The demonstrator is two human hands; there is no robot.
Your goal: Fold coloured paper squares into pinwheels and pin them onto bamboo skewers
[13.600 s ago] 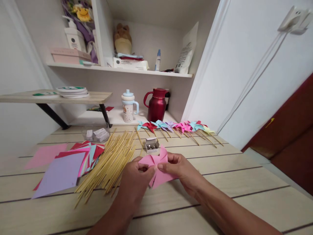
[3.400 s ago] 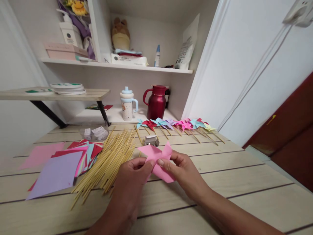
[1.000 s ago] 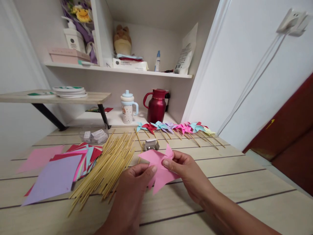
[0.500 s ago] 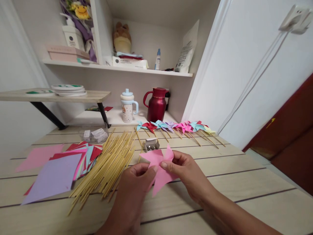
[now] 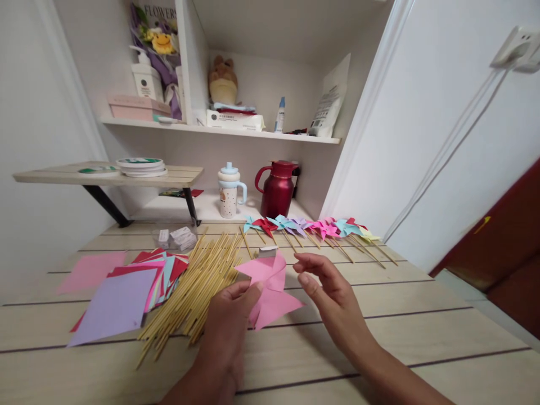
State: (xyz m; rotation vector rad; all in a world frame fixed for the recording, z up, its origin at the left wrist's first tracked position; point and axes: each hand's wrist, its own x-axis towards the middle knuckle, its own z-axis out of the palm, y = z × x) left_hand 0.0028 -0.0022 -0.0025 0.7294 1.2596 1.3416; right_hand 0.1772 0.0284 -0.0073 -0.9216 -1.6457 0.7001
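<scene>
A pink paper pinwheel [image 5: 270, 284] with folded blades is pinched between the thumb and fingers of my left hand [image 5: 234, 309]. To its right, my right hand [image 5: 331, 298] holds nothing; its thumb and fingers are apart, a small gap away from the paper. Behind the pinwheel, a small open box [image 5: 267, 252] is mostly hidden by the pink blades. A spread pile of thin wooden sticks [image 5: 198, 287] lies just left of my left hand.
Left of the sticks are coloured paper sheets [image 5: 113, 306]. A plastic container with small white boxes [image 5: 181, 237] sits behind them. Several pinwheels on sticks [image 5: 324, 228] line the back of the table [image 5: 400, 332], before a red jug [image 5: 277, 188] and a cup [image 5: 229, 194]. A raised shelf [image 5: 181, 175] stands left.
My right hand has let go of the pink pinwheel and moved right, its fingers opening. My left hand keeps its pinch on the paper. The camera view has shifted slightly.
</scene>
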